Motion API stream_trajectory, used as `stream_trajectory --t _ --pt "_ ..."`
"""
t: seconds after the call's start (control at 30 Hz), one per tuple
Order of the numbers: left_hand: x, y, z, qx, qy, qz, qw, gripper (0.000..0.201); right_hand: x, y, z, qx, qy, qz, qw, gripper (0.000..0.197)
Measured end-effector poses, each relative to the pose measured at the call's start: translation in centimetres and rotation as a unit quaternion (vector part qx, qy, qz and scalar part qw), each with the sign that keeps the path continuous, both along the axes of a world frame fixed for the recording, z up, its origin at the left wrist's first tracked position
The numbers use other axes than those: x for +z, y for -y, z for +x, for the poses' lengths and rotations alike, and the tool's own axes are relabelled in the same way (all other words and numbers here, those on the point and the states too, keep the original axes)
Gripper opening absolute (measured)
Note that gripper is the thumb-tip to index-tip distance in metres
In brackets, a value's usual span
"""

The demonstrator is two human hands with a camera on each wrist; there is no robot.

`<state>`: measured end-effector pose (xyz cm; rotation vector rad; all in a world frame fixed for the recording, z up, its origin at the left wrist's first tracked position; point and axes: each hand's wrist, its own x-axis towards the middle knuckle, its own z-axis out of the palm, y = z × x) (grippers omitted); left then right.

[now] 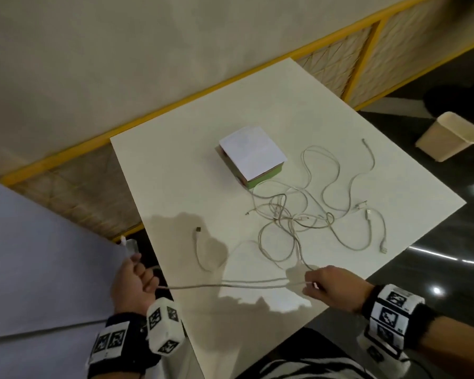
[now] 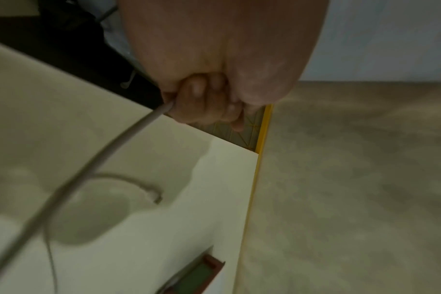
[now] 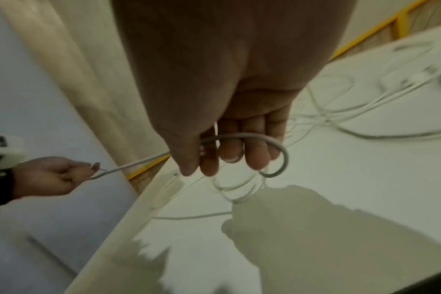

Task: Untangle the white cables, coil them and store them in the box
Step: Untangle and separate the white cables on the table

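Note:
A tangle of white cables (image 1: 298, 214) lies on the white table (image 1: 175, 173), right of centre. Behind it stands a green box (image 1: 252, 155) with a white lid lying on top. My left hand (image 1: 137, 272) is past the table's left edge, fingers curled round one white cable (image 2: 101, 159), its plug end (image 1: 128, 244) sticking up above the fist. That cable (image 1: 225, 285) runs taut to my right hand (image 1: 311, 283) near the front edge. There the cable (image 3: 252, 136) loops across my bent fingers (image 3: 239, 151), with the thumb laid over it. A separate cable end (image 1: 198, 231) lies loose between the hands.
A beige waste bin (image 1: 449, 138) stands on the dark floor to the right of the table. A yellow-framed mesh partition (image 1: 175, 102) runs behind the table. A second pale tabletop (image 1: 39, 255) lies under my left hand.

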<state>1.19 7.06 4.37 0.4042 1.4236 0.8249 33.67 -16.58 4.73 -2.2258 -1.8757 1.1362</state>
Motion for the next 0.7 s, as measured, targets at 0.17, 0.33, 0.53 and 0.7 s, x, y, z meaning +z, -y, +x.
stream_trajectory --t 0.17,0.33,0.53,0.7 --pt "0.7 2.4 3.0 -0.149 -0.045 0.115 0.981 0.027 2.2 -1.0 -1.0 -0.074 -0.017 0.135 0.988 0.072" --pt "3.3 6.0 9.5 -0.403 -0.097 0.225 0.882 0.033 4.0 -6.7 -5.7 -0.091 0.065 0.221 0.969 0.063" --pt "4.3 6.3 11.6 -0.483 -0.147 0.277 0.817 0.032 5.3 -11.0 -7.5 -0.109 0.036 0.23 0.966 0.028" --pt "3.3 2.6 8.1 -0.311 -0.127 0.262 0.905 0.038 4.9 -9.3 -2.3 -0.22 -0.023 0.181 0.958 0.018"
